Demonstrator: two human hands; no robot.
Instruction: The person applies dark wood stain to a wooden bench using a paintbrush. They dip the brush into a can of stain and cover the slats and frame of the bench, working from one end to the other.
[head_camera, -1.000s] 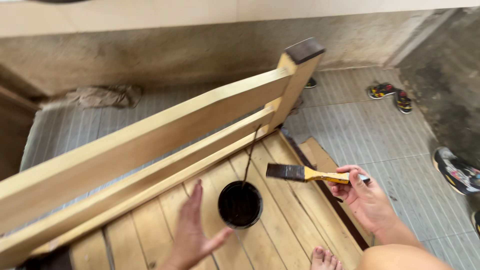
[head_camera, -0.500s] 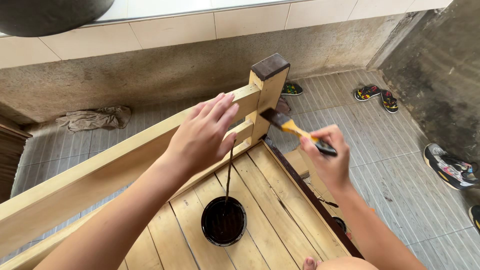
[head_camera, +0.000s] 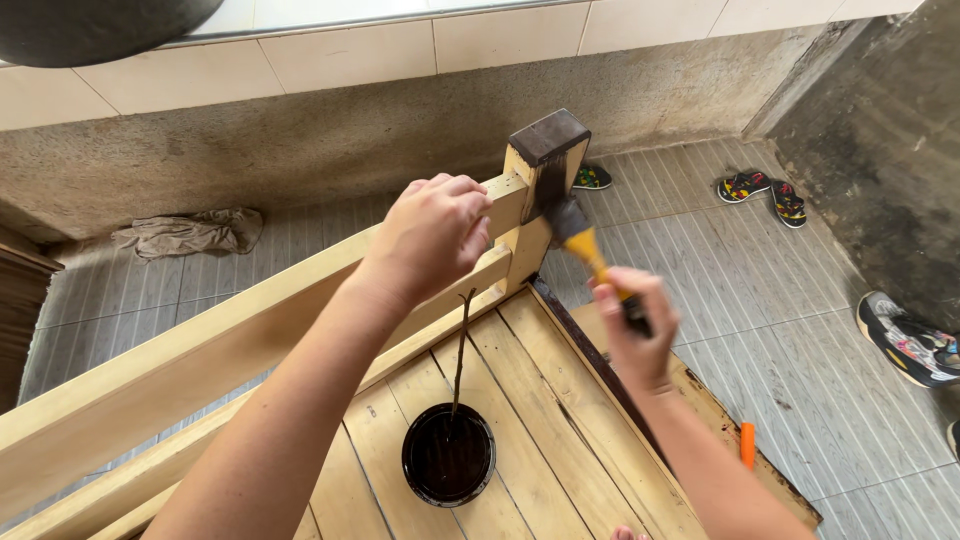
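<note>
My left hand (head_camera: 432, 240) grips the top rail (head_camera: 180, 370) of a pale wooden frame, close to its corner post (head_camera: 545, 170). The post's top is stained dark brown. My right hand (head_camera: 632, 330) holds a paintbrush (head_camera: 585, 245) with a yellow handle, its bristles pressed against the post's side just under the dark top. Below, a round can of dark stain (head_camera: 449, 453) sits on the frame's slats (head_camera: 560, 440), with a stick standing in it.
A crumpled cloth (head_camera: 190, 232) lies on the tiled floor by the wall. Sandals (head_camera: 760, 190) and a shoe (head_camera: 912, 345) lie at the right. A small orange object (head_camera: 747, 444) rests on the frame's stained edge.
My left hand rose from the slats to grasp the top rail. My right hand carried the brush up from near the can to the corner post.
</note>
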